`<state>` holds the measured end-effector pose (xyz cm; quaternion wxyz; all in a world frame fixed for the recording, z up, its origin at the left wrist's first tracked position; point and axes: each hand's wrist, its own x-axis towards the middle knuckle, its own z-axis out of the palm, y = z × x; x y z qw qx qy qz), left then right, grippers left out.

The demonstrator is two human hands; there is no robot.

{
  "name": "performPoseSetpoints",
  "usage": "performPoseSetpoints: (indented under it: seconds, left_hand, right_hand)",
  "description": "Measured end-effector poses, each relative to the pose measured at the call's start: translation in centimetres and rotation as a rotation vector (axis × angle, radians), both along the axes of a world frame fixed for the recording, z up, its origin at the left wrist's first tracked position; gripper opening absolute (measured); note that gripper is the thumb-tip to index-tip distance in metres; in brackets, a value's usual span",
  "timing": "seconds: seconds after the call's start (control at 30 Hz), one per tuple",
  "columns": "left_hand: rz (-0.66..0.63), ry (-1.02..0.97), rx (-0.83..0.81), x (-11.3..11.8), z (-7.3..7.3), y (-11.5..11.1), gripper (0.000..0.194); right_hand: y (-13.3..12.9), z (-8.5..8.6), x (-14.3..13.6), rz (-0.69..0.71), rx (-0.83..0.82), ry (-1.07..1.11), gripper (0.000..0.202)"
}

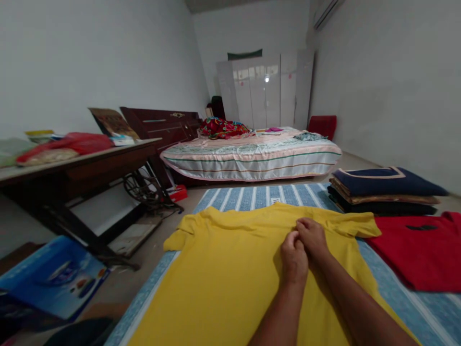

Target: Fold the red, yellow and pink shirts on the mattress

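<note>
Curling the fingers of our left hand [294, 257] and right hand [312, 235] side by side, we cannot tell whether they pinch the yellow shirt [223, 269] beneath; it fills the lower centre, long axis running up the frame, shoulders toward the bed [248, 156].

Hands [312, 236]: two
Yellow shirt [230, 278]: one
Red garment [421, 252]: one
Folded stack [389, 185]: one
Bed [252, 156]: one
Table [90, 161]: one
Blue box [54, 278]: one

Left hand [294, 257] beside right hand [312, 235].
</note>
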<state>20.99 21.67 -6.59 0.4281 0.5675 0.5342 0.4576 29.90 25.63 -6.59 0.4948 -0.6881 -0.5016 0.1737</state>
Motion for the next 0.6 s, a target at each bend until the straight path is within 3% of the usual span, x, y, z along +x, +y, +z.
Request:
performPoseSetpoints:
  seconds: [0.1, 0.2, 0.27, 0.37, 0.47, 0.6]
  left_hand:
    - [0.026, -0.111, -0.021, 0.3, -0.2, 0.2, 0.031]
    - [0.025, -0.057, -0.072, 0.0, 0.4, 1.4, 0.022]
    - [0.008, 0.149, -0.047, -1.0, 1.4, 3.1, 0.019]
    - [-0.028, 0.675, 0.068, -3.1, 3.5, 6.8, 0.024]
    - [-0.016, 0.889, 0.052, -5.3, 5.0, 10.9, 0.027]
    - [-0.101, 1.038, 0.023, -6.4, 5.4, 15.1, 0.027]
  right_hand:
    - [-0.7, -1.9, 0.1, -0.028, 0.068, 0.119, 0.034]
    - [-0.8, -2.4, 0.1, -0.013, 0.104, 0.187, 0.034]
    - [-0.8, -2.3, 0.0, 0.007, 0.114, 0.212, 0.032]
    - [-0.8, -2.2, -0.3, 0.012, 0.103, 0.287, 0.031]
    - [-0.6, -2.3, -0.3, 0.003, 0.084, 0.324, 0.032]
    - [-0.2, -2.5, -0.1, -0.01, 0.078, 0.301, 0.032]
